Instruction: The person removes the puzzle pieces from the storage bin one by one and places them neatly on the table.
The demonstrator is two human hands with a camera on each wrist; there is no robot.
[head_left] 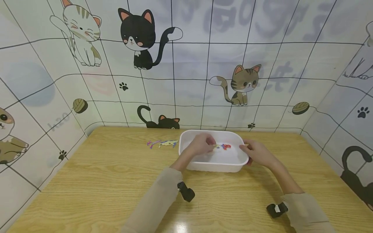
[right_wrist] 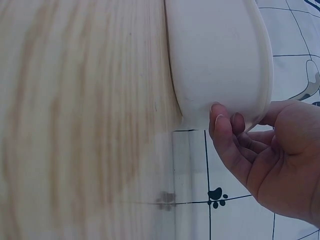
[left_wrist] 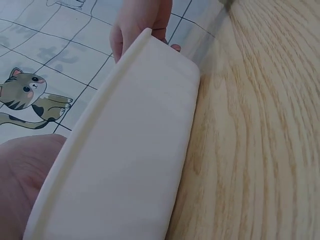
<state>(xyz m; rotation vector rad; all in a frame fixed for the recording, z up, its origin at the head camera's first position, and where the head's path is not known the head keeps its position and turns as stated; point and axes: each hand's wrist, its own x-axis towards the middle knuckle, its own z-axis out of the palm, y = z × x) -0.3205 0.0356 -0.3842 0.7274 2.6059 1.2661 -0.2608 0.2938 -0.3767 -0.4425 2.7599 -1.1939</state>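
A white rectangular tray (head_left: 216, 167) with rounded corners stands on the wooden table. My right hand (head_left: 257, 153) grips its right end, thumb at the rim and curled fingers against the outer wall, as the right wrist view shows. Reaching over the near wall, my left hand (head_left: 202, 144) is inside the tray with its fingers bent downward. Beside those fingertips lies a small multicoloured piece (head_left: 226, 147) in red, blue and yellow. I cannot tell whether the fingers pinch its yellow end. In the left wrist view, the tray's wall (left_wrist: 125, 135) hides most of the left hand.
Left of the tray, a thin pink and purple piece (head_left: 151, 143) and a yellow and blue piece (head_left: 168, 143) lie on the table (head_left: 122, 181). A cloth backdrop (head_left: 192, 64) with cartoon cats and grid lines rises behind the table and along both sides.
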